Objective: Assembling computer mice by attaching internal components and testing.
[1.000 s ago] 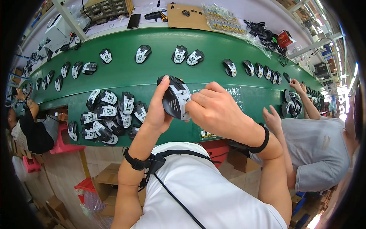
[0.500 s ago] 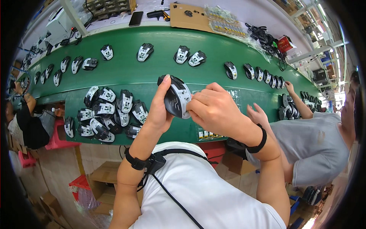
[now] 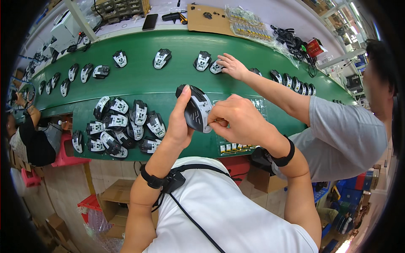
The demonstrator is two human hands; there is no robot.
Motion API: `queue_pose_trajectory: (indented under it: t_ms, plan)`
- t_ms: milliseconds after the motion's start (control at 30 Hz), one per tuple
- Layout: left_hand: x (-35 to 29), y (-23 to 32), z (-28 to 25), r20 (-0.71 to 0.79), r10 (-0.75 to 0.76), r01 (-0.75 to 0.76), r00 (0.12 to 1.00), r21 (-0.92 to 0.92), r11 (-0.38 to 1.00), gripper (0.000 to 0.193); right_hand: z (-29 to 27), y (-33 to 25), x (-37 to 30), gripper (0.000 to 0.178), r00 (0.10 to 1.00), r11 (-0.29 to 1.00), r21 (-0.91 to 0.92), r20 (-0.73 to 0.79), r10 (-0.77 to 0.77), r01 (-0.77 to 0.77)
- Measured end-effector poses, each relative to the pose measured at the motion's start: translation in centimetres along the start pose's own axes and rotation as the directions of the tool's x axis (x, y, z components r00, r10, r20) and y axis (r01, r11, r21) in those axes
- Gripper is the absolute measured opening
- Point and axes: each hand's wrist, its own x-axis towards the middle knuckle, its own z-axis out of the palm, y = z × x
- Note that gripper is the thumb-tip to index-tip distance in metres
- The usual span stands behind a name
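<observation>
One computer mouse [image 3: 196,109] sits held at center; about a dozen mice [image 3: 120,126] cluster at nine o'clock; one phone [image 3: 150,21] and one cardboard sheet [image 3: 209,19] lie at twelve.

A long green conveyor belt [image 3: 139,82] curves across the room from left to right. Behind it stands a pale workbench [image 3: 261,12] bearing a brown cardboard sheet [image 3: 209,19], a dark phone [image 3: 150,21] and a grey parts cabinet [image 3: 120,7]. The floor [image 3: 67,185] below is beige tile, with cardboard boxes [image 3: 116,196] and a red crate [image 3: 90,202] on it. A red stool [image 3: 65,154] stands at the left. Blue crates [image 3: 350,194] sit at lower right. Bright daylight falls evenly from the upper right.
</observation>
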Motion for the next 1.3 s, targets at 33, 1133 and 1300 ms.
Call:
queue_pose_trajectory:
  t_ms: [33, 1133, 1300]
  plan:
    - [-0.1, -0.1, 0.2, -0.02, 0.034, -0.034, 0.999, 0.008, 0.999, 0.044, 0.0, 0.0, 0.0, 0.006, 0.998, 0.997, 0.046, 0.037, 0.055, -0.056]
    - [-0.4, 0.4, -1.2, 0.394, 0.278, -0.325, 0.876, 0.056, 0.944, 0.088, 7.5, -1.3, -2.9, 0.028, 0.861, -0.037, 0.996, 0.088, 0.501, -0.081]
    - [-1.6, 0.9, -1.2, 0.387, 0.291, -0.335, 0.875, 0.052, 0.941, 0.101, 7.5, -1.7, -3.5, 0.034, 0.896, 0.054, 0.983, 0.135, 0.423, -0.174]
